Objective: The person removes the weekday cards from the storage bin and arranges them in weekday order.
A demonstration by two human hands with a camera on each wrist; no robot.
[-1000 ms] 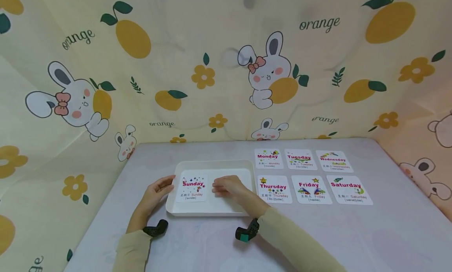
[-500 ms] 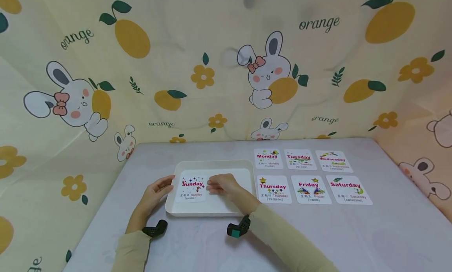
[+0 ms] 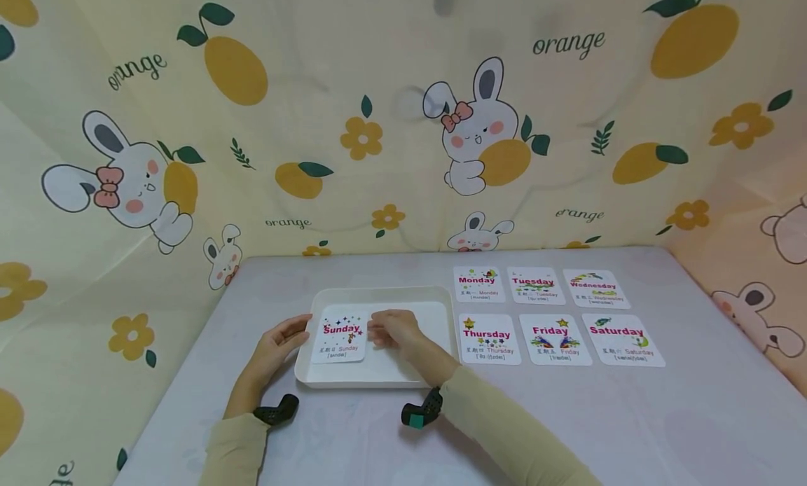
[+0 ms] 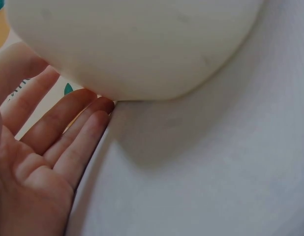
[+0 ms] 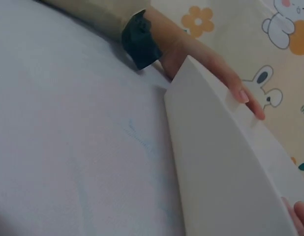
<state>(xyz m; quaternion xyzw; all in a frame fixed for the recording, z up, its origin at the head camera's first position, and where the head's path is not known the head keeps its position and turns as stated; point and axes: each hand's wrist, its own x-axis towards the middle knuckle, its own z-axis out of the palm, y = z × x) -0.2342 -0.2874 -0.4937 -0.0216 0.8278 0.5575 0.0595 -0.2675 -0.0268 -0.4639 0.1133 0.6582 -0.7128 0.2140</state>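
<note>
In the head view, a Sunday card (image 3: 342, 346) lies in the left part of a white tray (image 3: 403, 384), its right edge slightly raised. The right hand (image 3: 400, 332) pinches that edge from the right; its fingertips are partly hidden from above. The left hand (image 3: 277, 342) holds the tray's left side. In the left wrist view, some of the left hand's fingers (image 4: 58, 128) rest against the outside of the tray, while others go up over the rim. The right wrist view shows the left hand's fingertips over the rim, with a bit of the right hand at lower right.
Six weekday cards lie in two rows right of the tray: Monday (image 3: 478, 291), Tuesday (image 3: 536, 293) and Wednesday (image 3: 595, 297) behind, Thursday (image 3: 489, 349), Friday (image 3: 555, 349) and Saturday (image 3: 623, 349) in front. A patterned cloth backdrop (image 3: 403, 192) rises behind the pale table (image 3: 353, 444).
The right hand has moved left to the Sunday card and taken hold of its right edge. The card has tilted and shifted slightly. The left hand stays at the tray.
</note>
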